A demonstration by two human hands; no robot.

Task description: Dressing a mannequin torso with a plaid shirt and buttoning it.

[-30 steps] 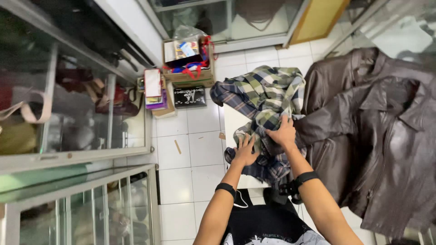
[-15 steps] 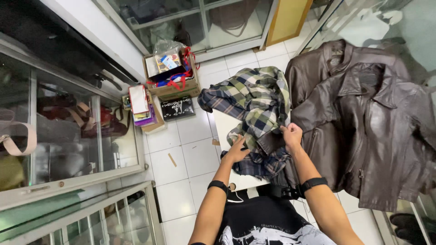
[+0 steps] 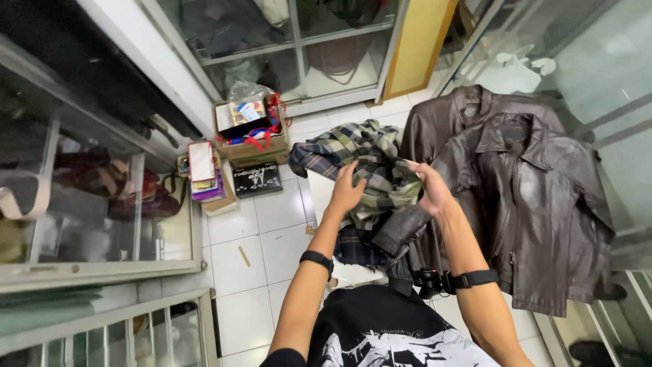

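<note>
A green, navy and cream plaid shirt (image 3: 363, 153) lies bunched on a white surface in front of me. My left hand (image 3: 348, 191) grips its near left side. My right hand (image 3: 430, 187) holds the shirt's right edge, fingers curled into the cloth. Both wrists wear black bands. A dark brown leather jacket (image 3: 536, 204) hangs just right of my right hand, with a second brown leather jacket (image 3: 448, 115) behind it. One jacket sleeve cuff (image 3: 401, 231) lies under the shirt between my forearms.
Glass display cabinets (image 3: 95, 204) line the left and the back. On the white tiled floor (image 3: 238, 258) stand an open cardboard box with red ribbon (image 3: 248, 132), a stack of small boxes (image 3: 204, 173) and a black box (image 3: 257, 179). A yellow door frame (image 3: 418, 44) is behind.
Both hands have risen with the plaid shirt, gathering it up off the surface. My view has tilted, showing more of the jackets and back cabinet.
</note>
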